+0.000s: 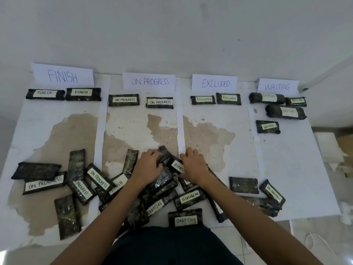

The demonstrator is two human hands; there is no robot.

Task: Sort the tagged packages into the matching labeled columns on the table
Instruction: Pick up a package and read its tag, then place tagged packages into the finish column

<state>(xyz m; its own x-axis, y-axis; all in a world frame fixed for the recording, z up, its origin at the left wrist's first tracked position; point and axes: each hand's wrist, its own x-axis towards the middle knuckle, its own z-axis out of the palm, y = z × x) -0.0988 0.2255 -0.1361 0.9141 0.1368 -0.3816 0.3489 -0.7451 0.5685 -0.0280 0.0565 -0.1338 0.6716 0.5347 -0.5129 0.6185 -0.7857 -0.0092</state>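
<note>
Four paper signs head the columns: FINISH [63, 75], ON PROGRESS [149, 81], EXCLUDED [215, 83], WAITING [277, 86]. Under each lie sorted dark packages with white tags, such as a FINISH package [83, 94] and a WAITING package [268, 127]. A heap of unsorted packages [99, 180] spreads along the near edge. My left hand [148, 167] grips a dark package [163, 153] lifted off the heap. My right hand [193, 166] holds a package tagged FINISH [175, 165] just beside it. Both hands are over the middle of the table.
White paper strips [180, 131] divide the stained tabletop [133, 129] into columns. The wall [172, 35] rises right behind the signs. White rags [330, 146] lie off the right edge and a thin cord [315, 240] lies on the floor.
</note>
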